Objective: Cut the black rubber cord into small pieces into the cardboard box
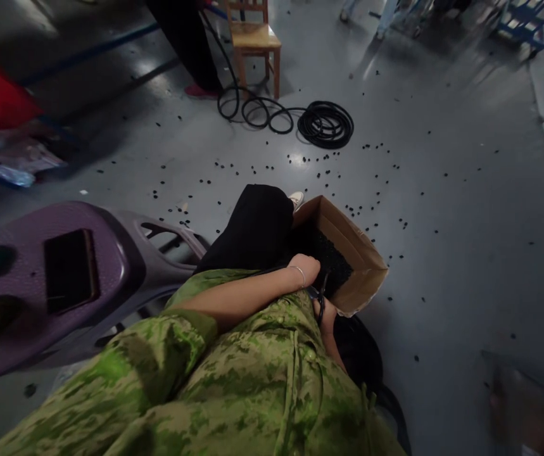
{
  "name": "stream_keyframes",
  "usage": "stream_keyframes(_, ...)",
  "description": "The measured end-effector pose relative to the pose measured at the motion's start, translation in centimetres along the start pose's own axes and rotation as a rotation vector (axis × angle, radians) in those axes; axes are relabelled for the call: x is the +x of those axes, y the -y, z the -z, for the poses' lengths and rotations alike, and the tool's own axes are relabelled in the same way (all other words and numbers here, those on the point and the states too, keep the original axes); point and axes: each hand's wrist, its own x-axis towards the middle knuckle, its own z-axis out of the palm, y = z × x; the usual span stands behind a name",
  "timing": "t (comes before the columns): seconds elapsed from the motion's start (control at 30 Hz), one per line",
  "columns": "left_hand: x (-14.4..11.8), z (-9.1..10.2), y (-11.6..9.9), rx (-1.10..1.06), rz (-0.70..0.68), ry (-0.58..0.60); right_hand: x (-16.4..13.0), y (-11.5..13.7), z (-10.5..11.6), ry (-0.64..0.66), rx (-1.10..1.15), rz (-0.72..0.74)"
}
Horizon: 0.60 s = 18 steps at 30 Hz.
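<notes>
On my lap a brown cardboard box [361, 253] lies tilted, and it holds a heap of small black pieces [331, 256]. My left hand [306, 266], with a thin bracelet on its wrist, rests at the near edge of the box. Its fingers curl down into the pieces and are hidden. Just below it, my right hand [327, 315] closes around a thin black cord-like piece [322, 296] that sticks up toward the box. A green camouflage shirt covers my arms and hides most of the right forearm. My black trouser knee [257, 221] stands left of the box.
A purple plastic seat [25, 342] with a dark phone [69, 269] on it stands close on my left. Small black pieces litter the grey floor. Farther off are coiled black hose [323, 123], a wooden chair [254, 39] and a person's dark legs [186, 44].
</notes>
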Motion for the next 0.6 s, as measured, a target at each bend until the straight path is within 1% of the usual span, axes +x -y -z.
stream_keyframes(0.07,0.4,-0.1,0.2,0.003,-0.02,-0.007,0.0,0.0,0.1,0.016,0.017,-0.02)
stream_keyframes(0.23,1.2,-0.5,0.1,0.012,-0.039,0.024,-0.2,0.5,0.4,0.052,0.065,-0.06)
stream_keyframes(0.37,1.3,-0.5,0.1,0.019,-0.028,0.044,-0.4,1.2,0.8,0.089,0.124,-0.084)
stream_keyframes(0.6,1.3,-0.3,0.0,0.025,-0.023,0.07,-0.7,2.3,1.4,0.113,0.202,-0.088)
